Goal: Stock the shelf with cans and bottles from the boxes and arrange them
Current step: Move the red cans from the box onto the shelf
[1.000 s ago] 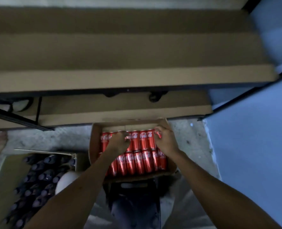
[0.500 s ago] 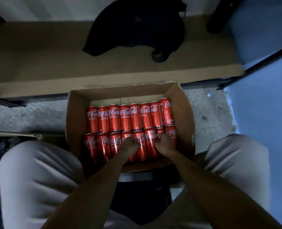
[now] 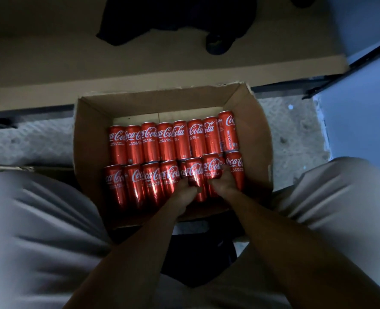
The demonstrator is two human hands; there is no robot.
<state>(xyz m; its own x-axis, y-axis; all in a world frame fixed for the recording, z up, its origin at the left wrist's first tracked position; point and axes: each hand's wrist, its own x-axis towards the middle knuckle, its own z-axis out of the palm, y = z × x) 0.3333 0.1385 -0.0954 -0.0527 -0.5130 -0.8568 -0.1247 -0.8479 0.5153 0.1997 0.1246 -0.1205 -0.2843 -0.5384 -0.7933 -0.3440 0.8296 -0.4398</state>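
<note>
Two rows of red cans (image 3: 162,141) stand upright in an open cardboard box (image 3: 254,130) on the floor (image 3: 293,130), eight in the far row and about eight in the near one, packed side by side and touching. Along the far wall of the box a strip of bare bottom shows between the cans and the cardboard; the far-right can sits slightly higher and turned, with its side text facing up. At the right wall the cans stand close to the cardboard, while the left wall leans outward with a narrow gap beside the leftmost cans.

Both hands reach into the near row. The left hand (image 3: 185,192) has its fingers curled round a can (image 3: 194,175) near the middle of that row, and the right hand (image 3: 223,182) grips the next can (image 3: 212,168) to the right, fingers wrapped over its side. The two hands lie just beside each other, close to the near edge of the box.

Pale trouser legs (image 3: 39,230) frame the box on either side. Beyond the box runs the low shelf (image 3: 140,70), its board bare along the front edge, with a dark cloth (image 3: 175,16) lying far back on it. A blue wall (image 3: 363,130) borders the floor on the right.
</note>
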